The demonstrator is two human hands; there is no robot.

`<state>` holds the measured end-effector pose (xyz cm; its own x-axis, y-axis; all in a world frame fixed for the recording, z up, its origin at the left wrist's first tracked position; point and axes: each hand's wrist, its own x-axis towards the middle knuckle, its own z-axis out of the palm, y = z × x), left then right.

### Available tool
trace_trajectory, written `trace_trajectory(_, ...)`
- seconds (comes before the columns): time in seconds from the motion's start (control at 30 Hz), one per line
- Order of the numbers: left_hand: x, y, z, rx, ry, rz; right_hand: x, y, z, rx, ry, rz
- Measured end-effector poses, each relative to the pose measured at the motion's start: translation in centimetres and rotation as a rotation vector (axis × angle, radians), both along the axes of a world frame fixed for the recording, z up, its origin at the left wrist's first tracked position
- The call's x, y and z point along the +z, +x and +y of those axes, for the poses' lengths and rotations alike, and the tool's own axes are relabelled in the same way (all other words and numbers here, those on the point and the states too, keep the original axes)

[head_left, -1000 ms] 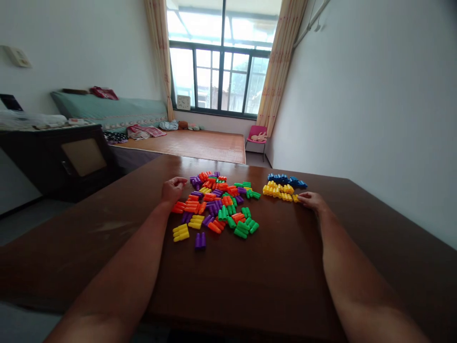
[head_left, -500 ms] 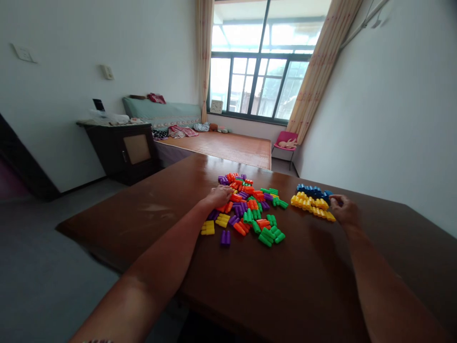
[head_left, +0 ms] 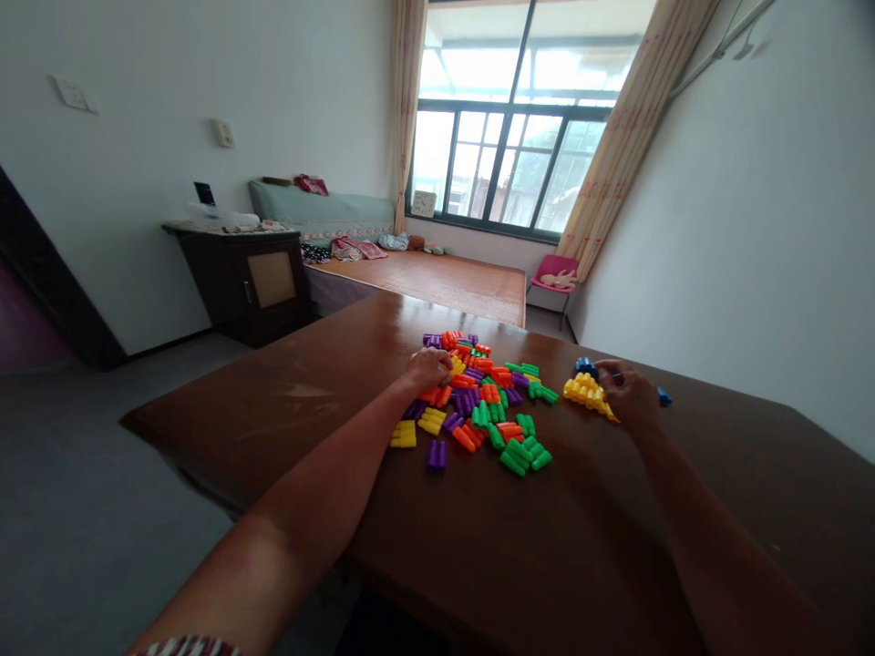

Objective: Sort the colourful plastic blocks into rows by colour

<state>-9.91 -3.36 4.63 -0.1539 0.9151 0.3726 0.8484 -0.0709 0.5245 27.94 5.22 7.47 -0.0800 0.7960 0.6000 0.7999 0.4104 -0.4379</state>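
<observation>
Operating from a distance through the head camera, I am recording first a striped band (head_left: pixel 191 647) around the left wrist. The dark wooden table (head_left: pixel 492 538) is bearing plastic blocks, apparently short tubes joined side by side. A purple block (head_left: pixel 436 456) is lying nearest, just apart from a mixed pile; green blocks (head_left: pixel 514 457) are lying to its right, an orange block (head_left: pixel 467 439) is sitting behind, and yellow blocks (head_left: pixel 403 435) are lying to the left. I am judging these pieces light, stiff and unlikely to break, though their smooth rounded sides may be slipping under a fingertip; a pinch across the outer tubes is looking soundest. On the right, a yellow row (head_left: pixel 583 390) is standing in front of a blue group (head_left: pixel 586 364). The right hand (head_left: pixel 630 394) is partly covering both, fingers bent at the blue, and a loose blue piece (head_left: pixel 664 396) is lying to its right. The left hand (head_left: pixel 427 372) is curling at the pile's left edge, beside a yellow piece (head_left: pixel 457 366). I am unable to tell whether either hand is closing on anything. Beyond the table, a cabinet (head_left: pixel 211 282) is showing a shut door, its contents remaining hidden, and a pink chair (head_left: pixel 550 262) is holding a plush toy (head_left: pixel 559 280).
</observation>
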Motion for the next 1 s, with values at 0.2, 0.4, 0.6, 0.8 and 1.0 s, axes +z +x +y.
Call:
trace_trajectory(0.2, 0.6, 0.9, 0.3, -0.227, 0.124, -0.422, -0.6, -7.2, -3.4, 0.460, -0.202, 0.156)
trace_trajectory(0.4, 1.0, 3.5, -0.1, -0.512, 0.146, -0.689, -2.7, -13.0, -6.2, 0.831, -0.505, 0.445)
trace_trajectory(0.6, 1.6, 3.9, -0.6, -0.534, 0.069, -0.646, -2.7, -11.4, -4.2, 0.740, -0.443, 0.525)
trace_trajectory(0.8, 1.6, 0.6, 0.1, -0.319, 0.149, -0.685, -1.1, 1.2, 2.0, 0.213, -0.271, 0.656)
trace_trajectory(1.0, 0.6, -0.8, 0.7, -0.255, 0.165, -0.667, -3.5, 9.3, 4.0, -0.047, -0.433, 0.608)
